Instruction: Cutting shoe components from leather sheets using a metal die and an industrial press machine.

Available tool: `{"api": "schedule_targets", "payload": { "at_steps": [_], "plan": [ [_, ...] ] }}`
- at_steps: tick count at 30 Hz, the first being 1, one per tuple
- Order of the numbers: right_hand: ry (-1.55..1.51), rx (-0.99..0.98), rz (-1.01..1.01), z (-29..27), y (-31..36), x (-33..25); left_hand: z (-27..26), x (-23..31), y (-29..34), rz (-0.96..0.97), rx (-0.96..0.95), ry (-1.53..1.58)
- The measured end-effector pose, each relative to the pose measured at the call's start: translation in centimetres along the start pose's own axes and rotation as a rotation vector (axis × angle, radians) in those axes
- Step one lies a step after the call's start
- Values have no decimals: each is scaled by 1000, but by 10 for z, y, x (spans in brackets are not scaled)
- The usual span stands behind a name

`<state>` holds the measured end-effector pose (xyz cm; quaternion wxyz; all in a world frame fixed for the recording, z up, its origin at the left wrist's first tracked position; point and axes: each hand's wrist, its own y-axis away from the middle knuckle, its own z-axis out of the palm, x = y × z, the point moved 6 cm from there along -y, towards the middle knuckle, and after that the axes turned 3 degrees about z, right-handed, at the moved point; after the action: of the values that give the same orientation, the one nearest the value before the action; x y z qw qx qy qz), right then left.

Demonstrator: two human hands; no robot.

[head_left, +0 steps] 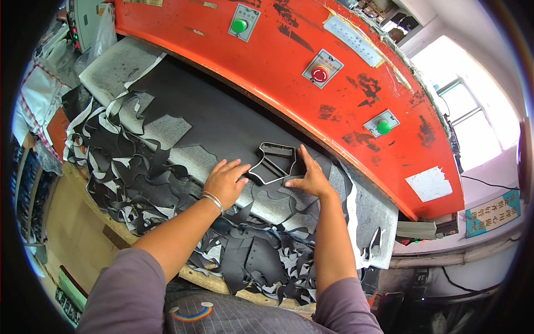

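A metal cutting die (275, 168) with a curved outline and a crossbar lies on a black leather-like sheet (206, 111). My left hand (227, 181) is open beside the die's left tip, fingers stretched toward it. On the other side my right hand (312, 175) is open, its thumb by the near edge and its fingers along the right side. Whether either hand presses on the metal I cannot tell. Cut-out gaps along the sheet's near edge bare the pale worn cutting board (194, 161) beneath.
An orange press beam (345, 117) spans the far side, carrying green push buttons (383, 127) and a red stop button (320, 74). Black and white offcuts (139, 183) are heaped along the near edge. Several cut black pieces (253, 259) lie before me. A window (467, 106) is at the right.
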<state>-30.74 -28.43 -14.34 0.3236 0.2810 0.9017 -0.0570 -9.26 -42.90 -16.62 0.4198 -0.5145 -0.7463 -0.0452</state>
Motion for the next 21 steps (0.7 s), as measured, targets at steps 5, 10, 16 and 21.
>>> {"api": "schedule_targets", "payload": {
  "at_steps": [5,10,16,21],
  "plan": [
    [153,-69,-55,9,-12,-1,4,1,3,22,75,-15],
    [156,-43,-125,4,-17,2,1,6,0,54,144,-50],
    [136,-52,-168,3,-17,10,8,9,-1,95,162,-54],
    [105,-81,-193,2,-22,15,11,12,-3,104,156,-134]
  ]
}}
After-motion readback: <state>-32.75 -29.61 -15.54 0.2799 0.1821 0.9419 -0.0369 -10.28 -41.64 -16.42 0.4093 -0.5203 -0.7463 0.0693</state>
